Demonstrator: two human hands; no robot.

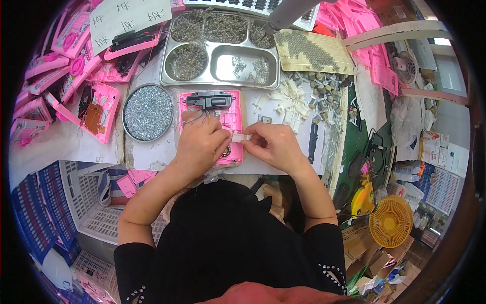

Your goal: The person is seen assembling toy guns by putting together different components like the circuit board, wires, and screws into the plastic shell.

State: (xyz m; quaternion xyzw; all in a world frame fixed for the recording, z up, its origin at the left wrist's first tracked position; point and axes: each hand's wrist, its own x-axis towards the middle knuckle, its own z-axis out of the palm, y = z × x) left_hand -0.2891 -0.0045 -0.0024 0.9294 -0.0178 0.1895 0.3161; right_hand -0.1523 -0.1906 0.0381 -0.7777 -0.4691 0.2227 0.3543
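Note:
In front of my chest a pink plastic housing (232, 120) lies on the table, with a long black component (210, 100) across its far end and thin wires beside it. Over its near right edge I hold a small white plastic part (239, 137). My right hand (273, 145) pinches the part's right end between thumb and forefinger. At its left end are the closed fingertips of my left hand (201, 141), whose back hides much of the housing. A round metal part (227, 151) shows below my left fingers.
A round dish of tiny metal pieces (148, 112) stands left; a steel compartment tray (220, 83) of small metal parts lies behind. White plastic parts (291, 100) and small motors (324, 93) are heaped right, near a black-handled tool (313, 142). Pink shells (76, 61) crowd the far left.

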